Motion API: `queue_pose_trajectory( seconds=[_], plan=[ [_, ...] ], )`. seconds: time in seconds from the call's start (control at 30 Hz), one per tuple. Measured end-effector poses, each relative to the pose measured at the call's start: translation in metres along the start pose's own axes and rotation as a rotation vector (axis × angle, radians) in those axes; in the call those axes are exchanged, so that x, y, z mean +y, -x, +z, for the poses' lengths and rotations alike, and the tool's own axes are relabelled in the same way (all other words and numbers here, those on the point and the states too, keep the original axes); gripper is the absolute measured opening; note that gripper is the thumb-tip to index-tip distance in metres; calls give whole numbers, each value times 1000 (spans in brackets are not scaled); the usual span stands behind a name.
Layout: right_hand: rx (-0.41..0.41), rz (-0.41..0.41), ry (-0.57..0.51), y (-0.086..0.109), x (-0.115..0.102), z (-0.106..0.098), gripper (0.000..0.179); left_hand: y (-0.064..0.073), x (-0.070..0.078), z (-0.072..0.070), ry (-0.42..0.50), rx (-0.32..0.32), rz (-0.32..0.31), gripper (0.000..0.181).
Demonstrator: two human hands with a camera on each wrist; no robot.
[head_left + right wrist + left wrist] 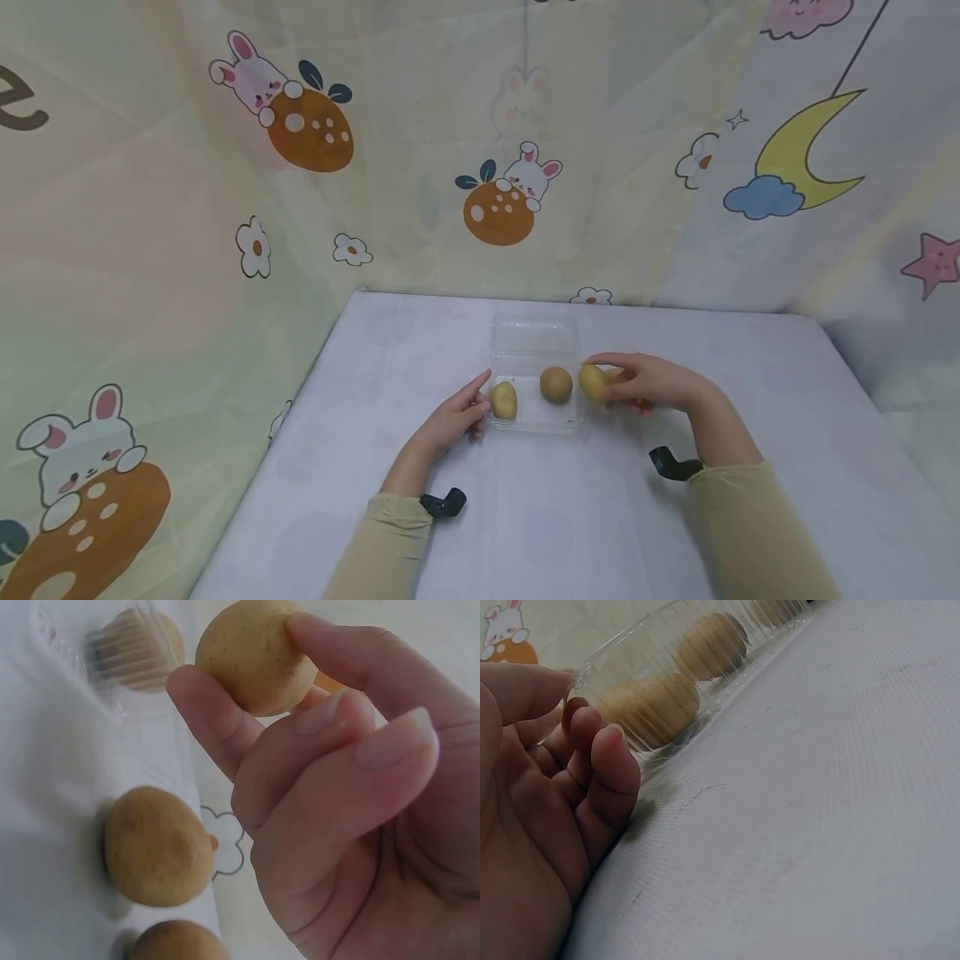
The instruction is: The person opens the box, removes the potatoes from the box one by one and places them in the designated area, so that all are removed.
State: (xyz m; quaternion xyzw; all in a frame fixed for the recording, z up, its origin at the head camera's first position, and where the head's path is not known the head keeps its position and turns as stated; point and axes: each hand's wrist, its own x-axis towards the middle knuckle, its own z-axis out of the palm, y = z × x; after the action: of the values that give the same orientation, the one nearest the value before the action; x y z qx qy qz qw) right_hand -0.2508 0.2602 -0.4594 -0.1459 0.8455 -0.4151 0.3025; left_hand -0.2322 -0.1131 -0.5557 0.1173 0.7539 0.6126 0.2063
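A clear plastic clamshell box (536,421) sits on the table with its lid (534,335) folded back. Inside it, a yellowish potato (503,401) lies at the left and a rounder, browner potato (556,384) to the right. My left hand (455,417) holds the box's left edge between thumb and fingers; its other fingers are curled. Just off the box's right side, my right hand (652,382) pinches a small potato (255,656) between thumb and fingertips. Under that hand, more potatoes (159,846) rest on the table, mostly hidden in the head view.
A white cloth covers the table (525,517). Behind and beside it hangs a fabric backdrop (420,167) printed with rabbits, flowers and a moon. Black wrist cameras (444,502) are strapped over both beige sleeves (750,525).
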Motion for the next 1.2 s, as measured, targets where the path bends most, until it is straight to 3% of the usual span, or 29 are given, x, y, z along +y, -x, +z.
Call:
queue_pose_trajectory(
  seconds=[0.4,0.83,1.0,1.2],
  plan=[
    [23,59,-21,20,22,2,59,0,1,-2,14,-12,0,60],
    [52,33,-56,33,50,7,63,0,1,-1,13,-8,7,59],
    [86,73,-61,37,55,9,63,-1,-1,0,12,-7,8,59],
    [67,82,-50,39,56,9,62,-1,-1,0,9,-8,10,60]
  ],
)
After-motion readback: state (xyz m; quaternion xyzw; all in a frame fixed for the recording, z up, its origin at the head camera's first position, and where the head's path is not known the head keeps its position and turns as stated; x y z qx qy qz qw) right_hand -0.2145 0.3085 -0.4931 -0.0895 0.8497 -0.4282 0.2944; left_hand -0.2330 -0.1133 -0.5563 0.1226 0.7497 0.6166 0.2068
